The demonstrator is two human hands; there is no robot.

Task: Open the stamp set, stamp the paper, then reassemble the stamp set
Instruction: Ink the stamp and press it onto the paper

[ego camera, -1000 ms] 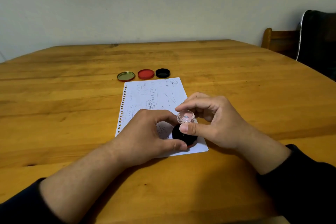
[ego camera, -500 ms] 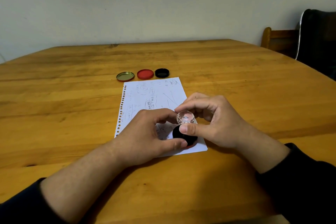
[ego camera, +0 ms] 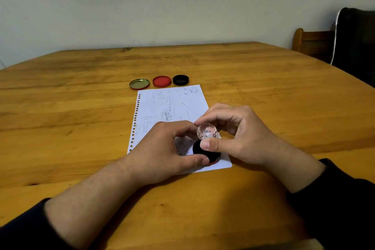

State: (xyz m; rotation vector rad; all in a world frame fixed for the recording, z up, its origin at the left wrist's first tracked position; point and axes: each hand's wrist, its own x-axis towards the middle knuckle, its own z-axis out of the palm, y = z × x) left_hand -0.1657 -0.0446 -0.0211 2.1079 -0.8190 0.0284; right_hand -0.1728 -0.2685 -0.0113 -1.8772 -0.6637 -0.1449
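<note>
A scribbled sheet of paper (ego camera: 170, 107) with punched holes lies on the wooden table (ego camera: 81, 128). At its near right corner stands a stamp (ego camera: 197, 149) with a black body and a clear faceted knob (ego camera: 207, 131). My right hand (ego camera: 239, 134) pinches the knob between thumb and fingers. My left hand (ego camera: 166, 150) steadies the black body, thumb and forefinger against it. A thin red edge shows under the black body. Beyond the paper lie a gold metal lid (ego camera: 139, 84), a red ink pad (ego camera: 161, 81) and a black cap (ego camera: 180, 80) in a row.
A wooden chair (ego camera: 312, 42) with a dark garment (ego camera: 357, 42) draped over it stands at the table's far right. A pale wall runs behind the table.
My left forefinger has crept closer to the clear knob. The stamp, both hands and the three round parts stay where they were.
</note>
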